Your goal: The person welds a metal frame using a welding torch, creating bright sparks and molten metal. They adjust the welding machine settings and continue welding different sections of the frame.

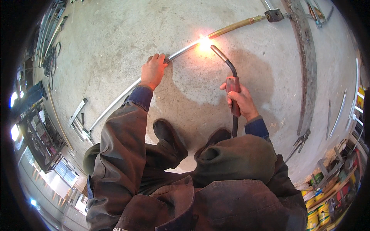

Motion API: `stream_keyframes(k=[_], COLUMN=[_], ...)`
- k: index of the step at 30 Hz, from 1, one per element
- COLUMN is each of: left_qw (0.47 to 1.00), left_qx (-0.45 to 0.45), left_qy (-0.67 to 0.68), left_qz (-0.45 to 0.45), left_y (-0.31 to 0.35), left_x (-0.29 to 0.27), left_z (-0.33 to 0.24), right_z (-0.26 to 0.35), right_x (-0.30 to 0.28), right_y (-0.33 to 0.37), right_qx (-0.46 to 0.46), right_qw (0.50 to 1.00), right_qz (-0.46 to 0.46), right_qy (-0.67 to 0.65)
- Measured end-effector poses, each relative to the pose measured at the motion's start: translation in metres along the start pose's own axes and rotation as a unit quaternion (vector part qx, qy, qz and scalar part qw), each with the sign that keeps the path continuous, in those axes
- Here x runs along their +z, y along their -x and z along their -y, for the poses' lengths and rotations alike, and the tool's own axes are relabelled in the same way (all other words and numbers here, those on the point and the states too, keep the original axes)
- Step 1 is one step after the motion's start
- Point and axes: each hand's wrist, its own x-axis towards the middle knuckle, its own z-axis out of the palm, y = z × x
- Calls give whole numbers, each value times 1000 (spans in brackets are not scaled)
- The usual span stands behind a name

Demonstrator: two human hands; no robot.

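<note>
My left hand [153,71] is wrapped round a long shiny metal tube [122,95], which runs from the lower left up to the right. In my right hand [242,99] is a welding torch [233,85] with a red-brown handle and a bent neck. Its nozzle [218,52] points up and left at a bright glow [204,41] where the shiny tube meets a brass-coloured tube [235,27]. The glare hides the joint itself. At its far end the brass-coloured tube reaches a dark metal block [274,15].
A rusty steel beam [306,77] lies along the right, with pliers or a clamp [301,141] by its near end. A metal bracket [78,111] lies at the left. Cables [50,61] and long bars lie far left. Yellow buckets [318,215] stand lower right. My boots [169,136] are below the tube.
</note>
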Motion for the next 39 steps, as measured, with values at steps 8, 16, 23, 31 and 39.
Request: stream_keyframes(k=[8,16,23,31,39], left_qw=[1000,999,999,999,999], left_qx=[-11,-31,8,1,-24], left_qy=[-2,11,-18,-27,-13], left_qz=[7,8,30,29,32], left_y=[-3,5,2,4,3], left_x=[0,2,-6,-5,-4], left_z=[0,2,-3,-7,-5], right_z=[1,8,1,1,-2], right_x=[-5,-13,-13,-10,-10], right_y=[11,11,10,8,7], right_qx=[-8,52,26,-17,2], right_qw=[992,988,994,996,1000], right_qz=[27,67,30,9,4], right_qy=[-125,-128,-104,-82,-25])
